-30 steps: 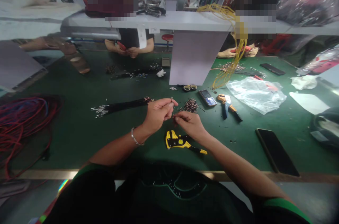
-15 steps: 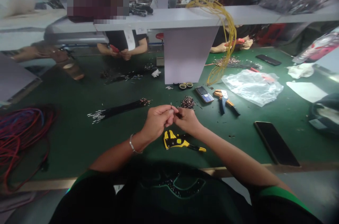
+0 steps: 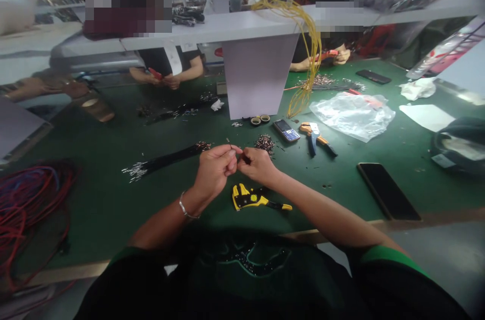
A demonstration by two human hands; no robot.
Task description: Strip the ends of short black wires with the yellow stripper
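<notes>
My left hand (image 3: pixel 216 164), with a bracelet at the wrist, is closed in a pinch. A short, thin dark piece pokes up above its fingertips, too small to name for sure. Close beside it, my right hand (image 3: pixel 258 164) is also closed, its fingertips near the left ones; whatever it holds is hidden. Below both hands lies a yellow-and-black wire stripper (image 3: pixel 252 199). Just beyond the right hand is a pile of small copper-coloured pieces (image 3: pixel 264 143). A bundle of black wires (image 3: pixel 170 157) with silvery and coppery ends stretches out to the left.
Toward the right lie a keypad phone (image 3: pixel 287 130), an orange-and-blue hand tool (image 3: pixel 315 139), a clear plastic bag (image 3: pixel 354 115) and a smartphone (image 3: pixel 388 191). Red cables (image 3: pixel 34 199) are heaped at left. Yellow wire (image 3: pixel 312 57) hangs from the shelf (image 3: pixel 220 24); co-workers' hands are beyond it.
The whole view has shifted slightly, so most things appear a little further left. My hands stay close together, with a small gap now showing between the fingertips.
</notes>
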